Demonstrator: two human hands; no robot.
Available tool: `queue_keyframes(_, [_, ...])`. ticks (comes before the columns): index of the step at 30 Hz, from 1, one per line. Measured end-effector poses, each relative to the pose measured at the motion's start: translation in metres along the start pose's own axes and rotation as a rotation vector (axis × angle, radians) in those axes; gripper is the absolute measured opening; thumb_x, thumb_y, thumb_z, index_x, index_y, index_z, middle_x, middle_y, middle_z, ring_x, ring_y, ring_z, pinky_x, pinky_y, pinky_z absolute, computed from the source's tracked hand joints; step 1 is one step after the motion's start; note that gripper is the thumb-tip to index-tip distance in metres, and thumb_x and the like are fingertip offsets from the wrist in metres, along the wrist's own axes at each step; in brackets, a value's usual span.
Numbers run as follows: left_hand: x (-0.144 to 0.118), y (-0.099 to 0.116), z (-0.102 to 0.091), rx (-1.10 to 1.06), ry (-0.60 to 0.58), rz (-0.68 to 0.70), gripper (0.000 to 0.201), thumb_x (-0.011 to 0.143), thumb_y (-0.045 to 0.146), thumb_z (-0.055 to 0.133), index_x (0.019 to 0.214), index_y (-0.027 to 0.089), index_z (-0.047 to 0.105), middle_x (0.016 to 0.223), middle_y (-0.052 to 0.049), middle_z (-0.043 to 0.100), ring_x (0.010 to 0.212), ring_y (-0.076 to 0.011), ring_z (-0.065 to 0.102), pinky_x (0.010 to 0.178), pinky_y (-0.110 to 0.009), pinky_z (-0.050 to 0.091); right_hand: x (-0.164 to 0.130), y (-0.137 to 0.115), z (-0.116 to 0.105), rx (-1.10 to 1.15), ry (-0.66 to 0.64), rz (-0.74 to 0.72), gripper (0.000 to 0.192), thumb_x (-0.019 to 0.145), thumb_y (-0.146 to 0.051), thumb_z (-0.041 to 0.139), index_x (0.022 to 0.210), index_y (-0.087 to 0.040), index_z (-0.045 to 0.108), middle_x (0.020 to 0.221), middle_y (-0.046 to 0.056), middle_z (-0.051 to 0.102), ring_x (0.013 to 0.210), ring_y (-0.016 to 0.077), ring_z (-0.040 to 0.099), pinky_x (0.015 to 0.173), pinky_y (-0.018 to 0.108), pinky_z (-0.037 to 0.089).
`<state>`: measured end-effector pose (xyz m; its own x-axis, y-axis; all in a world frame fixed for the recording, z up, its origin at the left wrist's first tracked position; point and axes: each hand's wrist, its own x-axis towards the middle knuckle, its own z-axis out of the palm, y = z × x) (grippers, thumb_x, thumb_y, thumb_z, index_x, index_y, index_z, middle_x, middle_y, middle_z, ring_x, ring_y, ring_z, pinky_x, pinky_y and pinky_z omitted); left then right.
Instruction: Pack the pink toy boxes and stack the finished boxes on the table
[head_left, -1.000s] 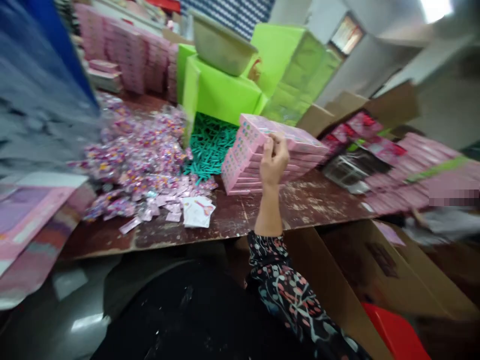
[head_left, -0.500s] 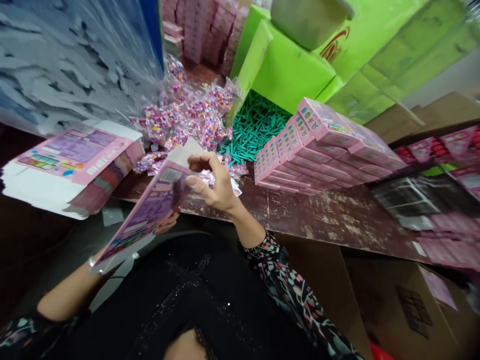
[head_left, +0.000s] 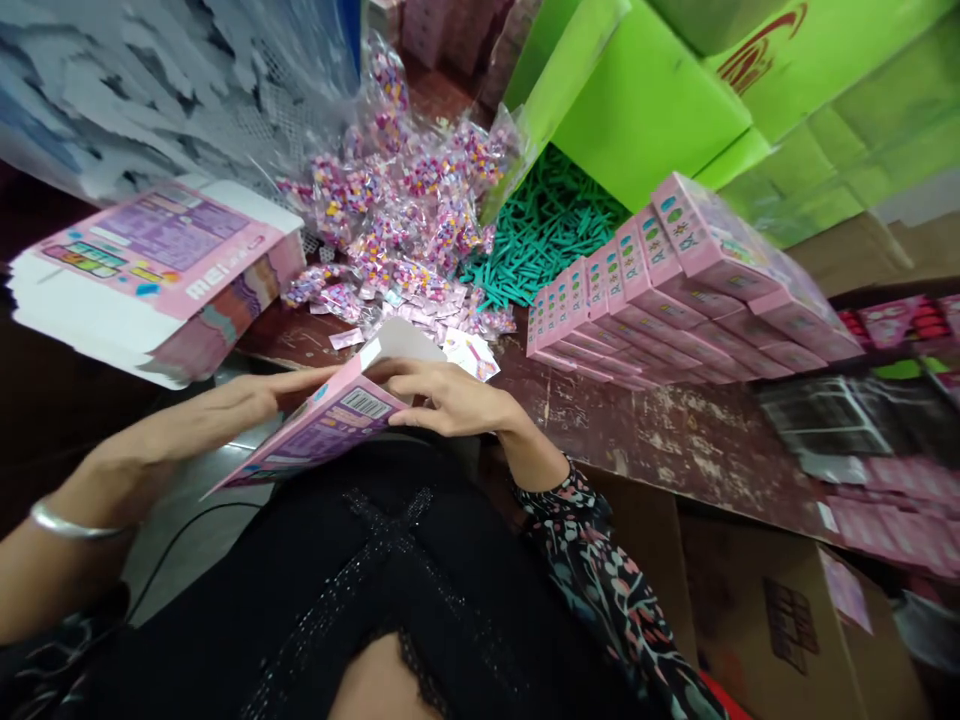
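A pink and purple carton (head_left: 337, 420) is held tilted in front of my body, its barcode side up and its white inside showing at the top end. My right hand (head_left: 457, 398) grips that end, thumb on the printed face and fingers at the white flap. Along the carton's left side lies my left hand (head_left: 247, 405), fingers stretched out flat against it; its fingertips are partly hidden. Just beyond the carton are small pink packets (head_left: 424, 315) and a white printed card (head_left: 471, 354) on the brown table (head_left: 600, 430).
Flat cartons are stacked (head_left: 150, 260) at left. Clear bags of colourful beads (head_left: 405, 200) lie behind the packets. Teal sticks (head_left: 544, 235) spill by a green box (head_left: 637, 110). Finished-looking pink boxes (head_left: 690, 280) stand piled at right. A brown cardboard box (head_left: 757, 600) sits below the table edge.
The carton has swung lower and its top end now gapes wider. My left hand has come from beneath it to its left side, fingers straightened. My right hand has moved slightly down.
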<state>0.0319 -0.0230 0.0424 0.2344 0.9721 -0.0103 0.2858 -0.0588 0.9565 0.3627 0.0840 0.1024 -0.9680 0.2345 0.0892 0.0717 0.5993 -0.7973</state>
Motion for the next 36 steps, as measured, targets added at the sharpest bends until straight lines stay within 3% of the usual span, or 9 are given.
queue_keyframes(5, [-0.006,0.01,-0.007,-0.091,-0.027,-0.068,0.053,0.09,0.073,0.098,0.122,0.03,0.101,0.113,-0.017,0.092,0.113,-0.0427,0.09,0.106,-0.064,0.077,0.008,0.001,0.005,-0.058,-0.06,0.053,0.036,0.127,-0.055,0.067,0.125,-0.02,0.078,0.171,0.021,0.073,0.154,0.0321,0.074,0.131,0.052,0.065])
queue_keyframes(12, [-0.001,0.015,0.004,-0.157,0.125,0.002,0.04,0.082,0.051,0.108,0.113,0.027,0.098,0.107,-0.01,0.093,0.099,-0.0321,0.088,0.081,-0.044,0.079,0.016,0.0,0.01,-0.013,-0.028,0.054,0.031,0.125,-0.05,0.069,0.118,-0.021,0.076,0.168,0.022,0.076,0.148,0.0348,0.077,0.13,0.06,0.066])
queue_keyframes(15, [0.006,0.011,0.008,-0.206,0.391,-0.004,0.043,0.075,0.043,0.114,0.107,0.022,0.094,0.099,-0.008,0.091,0.082,-0.0226,0.08,0.068,-0.033,0.073,0.013,-0.007,0.012,0.023,0.289,0.112,0.032,0.124,-0.055,0.068,0.123,-0.024,0.077,0.168,0.019,0.076,0.158,0.0368,0.072,0.128,0.062,0.068])
queue_keyframes(18, [0.019,0.005,0.017,-0.29,0.798,0.085,0.055,0.064,0.04,0.122,0.097,0.021,0.083,0.094,-0.002,0.087,0.082,-0.0172,0.078,0.077,-0.029,0.072,0.011,-0.003,0.014,0.045,0.746,0.224,0.053,0.126,-0.067,0.056,0.158,-0.029,0.072,0.172,0.017,0.07,0.173,0.0388,0.062,0.128,0.066,0.068])
queue_keyframes(20, [0.03,-0.001,0.028,-0.381,0.962,0.146,0.066,0.06,0.043,0.126,0.098,0.022,0.075,0.097,-0.001,0.086,0.091,-0.0175,0.079,0.087,-0.031,0.072,0.015,0.011,0.019,0.088,0.806,0.25,0.07,0.123,-0.075,0.057,0.179,-0.032,0.058,0.179,0.017,0.065,0.179,0.0392,0.057,0.133,0.067,0.065])
queue_keyframes(27, [0.063,-0.035,0.061,-0.326,0.803,0.194,0.105,0.088,0.085,0.104,0.164,0.023,0.067,0.18,-0.012,0.067,0.132,-0.0268,0.078,0.112,-0.039,0.065,0.042,0.072,0.058,0.174,0.789,0.312,0.093,0.12,-0.09,0.042,0.185,-0.024,0.045,0.188,0.022,0.058,0.186,0.0336,0.048,0.15,0.057,0.05])
queue_keyframes(30, [0.07,-0.057,0.054,-0.194,0.751,0.204,0.082,0.107,0.091,0.082,0.147,0.019,0.079,0.144,-0.008,0.083,0.123,-0.0243,0.074,0.11,-0.038,0.06,0.043,0.088,0.061,0.148,0.793,0.377,0.084,0.12,-0.09,0.044,0.172,-0.026,0.056,0.17,0.019,0.071,0.169,0.0332,0.063,0.139,0.054,0.059])
queue_keyframes(33, [0.076,-0.078,0.046,-0.146,0.734,0.2,0.073,0.112,0.093,0.074,0.105,0.02,0.082,0.089,-0.003,0.07,0.083,-0.0194,0.058,0.082,-0.037,0.051,0.044,0.106,0.062,0.121,0.802,0.331,0.079,0.118,-0.096,0.039,0.13,-0.025,0.071,0.13,0.014,0.079,0.128,0.0312,0.076,0.12,0.05,0.065])
queue_keyframes(36, [0.079,-0.095,0.047,-0.168,0.756,0.216,0.08,0.105,0.099,0.079,0.087,0.021,0.075,0.09,-0.005,0.068,0.085,-0.02,0.059,0.081,-0.038,0.048,0.049,0.122,0.067,0.098,0.863,0.238,0.079,0.115,-0.099,0.043,0.098,-0.026,0.065,0.116,0.012,0.074,0.115,0.0289,0.072,0.115,0.048,0.062])
